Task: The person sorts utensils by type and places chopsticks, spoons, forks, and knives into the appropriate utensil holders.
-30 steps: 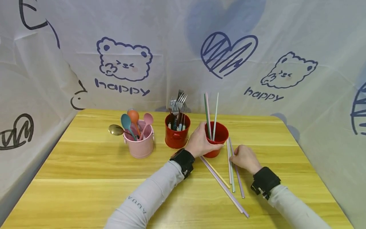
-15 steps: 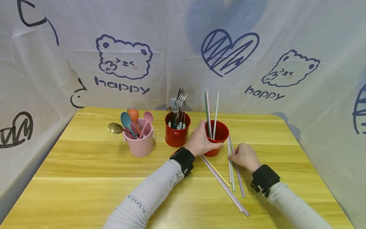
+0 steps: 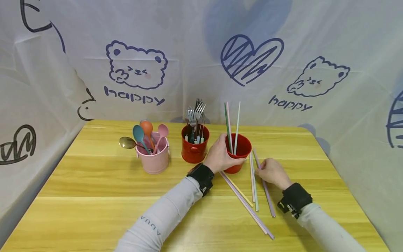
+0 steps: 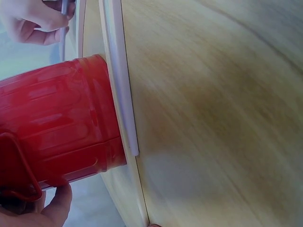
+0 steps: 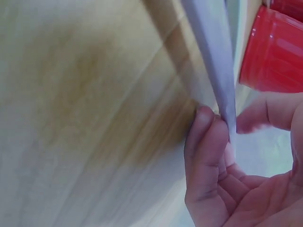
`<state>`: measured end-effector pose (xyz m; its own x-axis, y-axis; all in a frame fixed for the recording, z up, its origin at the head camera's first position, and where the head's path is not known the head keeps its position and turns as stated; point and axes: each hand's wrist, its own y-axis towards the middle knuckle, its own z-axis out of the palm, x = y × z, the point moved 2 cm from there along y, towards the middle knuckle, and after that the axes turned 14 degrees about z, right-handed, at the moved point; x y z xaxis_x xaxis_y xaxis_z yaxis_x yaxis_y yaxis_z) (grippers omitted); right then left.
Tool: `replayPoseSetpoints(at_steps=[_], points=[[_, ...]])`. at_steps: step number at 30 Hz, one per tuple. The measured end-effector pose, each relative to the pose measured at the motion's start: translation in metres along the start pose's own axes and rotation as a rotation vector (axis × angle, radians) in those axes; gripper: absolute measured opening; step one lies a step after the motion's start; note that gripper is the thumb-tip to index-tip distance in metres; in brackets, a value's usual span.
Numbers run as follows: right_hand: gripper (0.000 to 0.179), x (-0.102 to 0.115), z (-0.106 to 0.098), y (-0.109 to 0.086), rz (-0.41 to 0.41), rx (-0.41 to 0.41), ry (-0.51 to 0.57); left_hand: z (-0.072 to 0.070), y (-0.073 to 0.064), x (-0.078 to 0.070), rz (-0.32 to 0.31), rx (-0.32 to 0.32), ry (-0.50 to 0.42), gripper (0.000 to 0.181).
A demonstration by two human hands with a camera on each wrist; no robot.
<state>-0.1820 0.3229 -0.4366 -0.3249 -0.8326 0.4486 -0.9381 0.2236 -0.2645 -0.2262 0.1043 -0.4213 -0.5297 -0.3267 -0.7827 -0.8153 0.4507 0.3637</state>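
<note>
My left hand (image 3: 220,155) grips the right-hand red bucket (image 3: 234,169), thumb across its front and fingers round its left side. A green, a pink and a pale mint chopstick (image 3: 237,126) stand in that bucket. To its right, my right hand (image 3: 274,173) pinches a purple chopstick (image 3: 268,199) between thumb and fingertips, low over the table. The right wrist view shows the purple chopstick (image 5: 213,52) running up from the fingertips. Beside it lie a pinkish and a mint chopstick (image 3: 255,196). A yellow chopstick (image 3: 240,190) and two pale purple and pink ones lie slanted in front of the bucket.
Left of the held bucket stands another red bucket (image 3: 192,154) with several forks (image 3: 199,110). Farther left, a pink bucket (image 3: 155,162) holds several spoons (image 3: 147,128), one gold spoon leaning out leftward. A white cloth with drawings hangs behind the wooden table (image 3: 94,203).
My right hand has shifted slightly right, and the purple chopstick has moved with it, away from the pinkish and mint ones. The left hand stays on the bucket.
</note>
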Motion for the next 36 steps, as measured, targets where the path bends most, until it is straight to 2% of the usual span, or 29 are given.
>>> replayPoseSetpoints(at_steps=[2,7,22,27,32,36], points=[[0.017,-0.002,-0.003,-0.002,-0.006,0.003,0.022,0.0,0.0,0.0,-0.003,0.002,-0.001,0.088],[0.025,-0.002,-0.01,-0.006,-0.02,-0.003,0.094,-0.001,0.0,0.0,-0.002,0.01,0.003,0.089],[0.028,0.02,-0.033,-0.012,-0.122,-0.17,0.233,-0.001,0.0,0.0,0.005,0.007,0.018,0.091],[0.027,0.032,-0.04,-0.013,-0.19,-0.252,0.337,-0.001,0.001,0.0,0.005,0.009,0.03,0.09],[0.025,0.045,-0.049,-0.014,-0.256,-0.385,0.425,-0.001,0.001,-0.001,-0.005,0.011,0.028,0.088],[0.024,0.055,-0.055,-0.014,-0.299,-0.447,0.508,-0.002,0.0,-0.002,-0.014,0.012,0.019,0.088]])
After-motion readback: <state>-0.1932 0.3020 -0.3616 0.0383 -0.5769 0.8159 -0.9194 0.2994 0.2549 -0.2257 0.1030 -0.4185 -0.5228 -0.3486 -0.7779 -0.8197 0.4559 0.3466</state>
